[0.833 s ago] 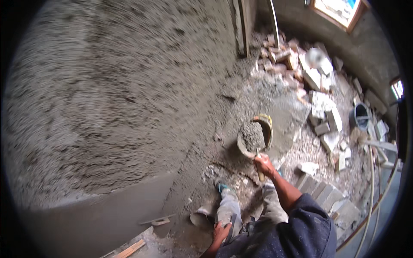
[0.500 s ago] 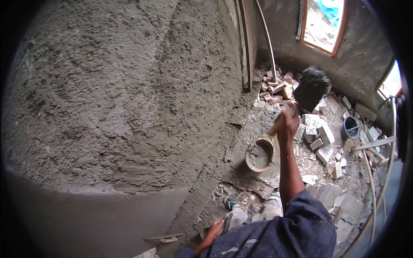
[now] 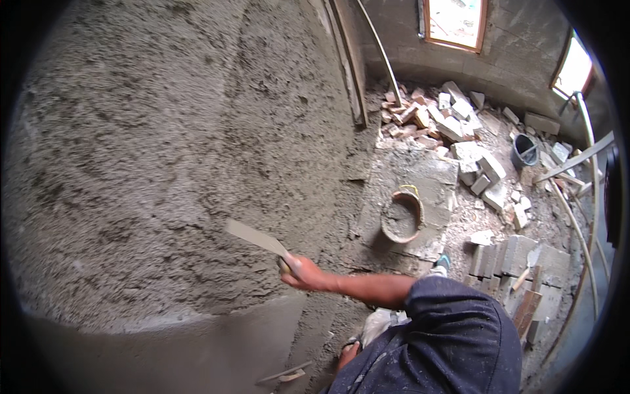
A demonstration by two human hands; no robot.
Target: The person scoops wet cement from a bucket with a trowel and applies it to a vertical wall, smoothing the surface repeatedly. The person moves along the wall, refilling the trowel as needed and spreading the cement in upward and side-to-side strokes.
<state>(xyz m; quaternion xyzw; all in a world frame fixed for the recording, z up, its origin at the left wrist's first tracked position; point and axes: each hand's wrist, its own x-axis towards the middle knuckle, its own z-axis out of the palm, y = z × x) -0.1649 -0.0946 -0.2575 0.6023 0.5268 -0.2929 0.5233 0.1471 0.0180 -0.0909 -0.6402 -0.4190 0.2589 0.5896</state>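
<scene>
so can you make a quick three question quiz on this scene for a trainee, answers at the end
1. Which hand grips the trowel at the rough wall: left or right?
2. True or false: the bucket on the floor has grey mortar in it.
3. What tool lies on the grey blocks at the right?

Key:
1. The right hand.
2. True.
3. A second trowel.

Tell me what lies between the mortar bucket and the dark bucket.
The head view shows mortar-smeared ground, then pale blocks, between the mortar bucket and the dark bucket.
</scene>
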